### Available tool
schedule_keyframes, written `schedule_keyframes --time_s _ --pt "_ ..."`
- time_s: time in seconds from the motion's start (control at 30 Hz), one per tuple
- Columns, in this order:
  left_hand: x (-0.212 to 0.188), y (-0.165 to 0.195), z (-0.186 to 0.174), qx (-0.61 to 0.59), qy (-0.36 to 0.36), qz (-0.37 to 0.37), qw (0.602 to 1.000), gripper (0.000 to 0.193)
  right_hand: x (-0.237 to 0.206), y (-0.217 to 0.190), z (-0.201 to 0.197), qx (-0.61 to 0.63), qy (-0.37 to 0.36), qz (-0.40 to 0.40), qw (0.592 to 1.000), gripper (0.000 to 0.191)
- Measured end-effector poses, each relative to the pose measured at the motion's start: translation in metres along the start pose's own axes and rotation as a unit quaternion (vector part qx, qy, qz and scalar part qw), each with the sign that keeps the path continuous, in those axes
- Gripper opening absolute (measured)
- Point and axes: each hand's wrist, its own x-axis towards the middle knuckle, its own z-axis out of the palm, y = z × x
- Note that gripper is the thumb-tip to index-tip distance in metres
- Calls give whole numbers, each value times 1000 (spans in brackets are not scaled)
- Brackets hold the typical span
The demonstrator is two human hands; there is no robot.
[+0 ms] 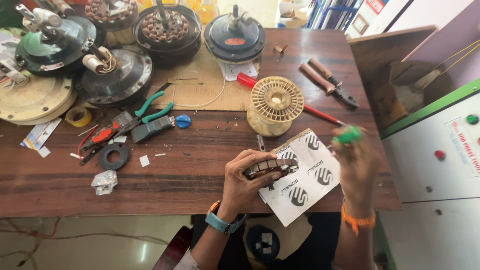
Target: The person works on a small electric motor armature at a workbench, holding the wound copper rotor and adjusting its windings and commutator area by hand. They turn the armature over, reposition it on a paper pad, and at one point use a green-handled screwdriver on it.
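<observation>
My left hand [245, 181] grips a round metal motor core with slotted laminations [270, 167], held over a white printed sheet [305, 172] at the front of the wooden table [190, 170]. My right hand [356, 165] is raised to the right of it, blurred, with its fingers closed on a small green object [348, 135]. A cream plastic wire spool [274, 104] lies just beyond both hands, with a red-handled screwdriver [285, 97] running behind it.
Several dismantled fan motors [117, 75] crowd the table's back left. Green-handled pliers [150, 107], a yellow tape roll [78, 116], a black ring [113, 156] and brown-handled pliers [327, 82] lie around. A white cabinet with buttons [440, 155] stands at the right.
</observation>
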Motion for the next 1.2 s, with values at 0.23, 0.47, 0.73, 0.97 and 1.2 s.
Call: schedule_keyframes --time_s 0.23,0.47,0.73,0.97,1.2 --pt "-5 -5 -1 1 2 3 1000 41 -73 -6 36 447 34 -32 893 38" --pt "-6 -9 -4 18 10 32 999 40 -76 9 61 493 26 19 870 39" --pt "-9 -13 -4 19 4 51 999 41 -76 23 61 509 -6 -15 860 38" --pt "-9 -12 -5 -17 2 22 1000 39 -67 12 54 451 -35 45 891 32" --pt "-9 -11 -7 -10 6 39 999 38 -60 1 46 431 -52 102 895 29"
